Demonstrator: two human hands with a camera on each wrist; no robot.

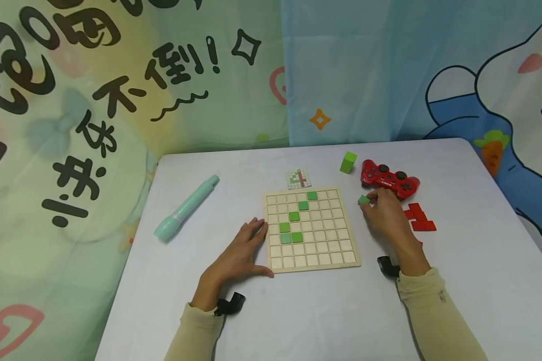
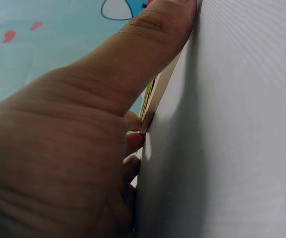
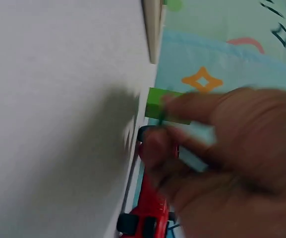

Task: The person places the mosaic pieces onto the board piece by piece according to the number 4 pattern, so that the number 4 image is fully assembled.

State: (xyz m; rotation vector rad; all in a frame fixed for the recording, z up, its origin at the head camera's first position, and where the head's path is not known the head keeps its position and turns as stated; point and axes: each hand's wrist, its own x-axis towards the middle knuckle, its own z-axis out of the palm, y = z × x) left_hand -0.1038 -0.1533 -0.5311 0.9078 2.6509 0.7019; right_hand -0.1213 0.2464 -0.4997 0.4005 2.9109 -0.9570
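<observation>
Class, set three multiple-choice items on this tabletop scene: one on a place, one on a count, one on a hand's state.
1. Where does the mint-green pen-shaped torch lie relative to the wooden grid board?
A left
B right
C on it

2. How many green square tiles sit on the board?
A three
B five
C eight

3. What does the right hand do?
A lies flat
B pinches a small green tile
C grips the red game controller

Key: 1 A, it lies beyond the left hand; 2 B, five counted; 3 B, fingertips close on it.

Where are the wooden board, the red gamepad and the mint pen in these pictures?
board (image 1: 327,253): head view, on a bare square near its front edge.
gamepad (image 1: 381,175): head view, on its red body.
pen (image 1: 187,206): head view, mid barrel.
</observation>
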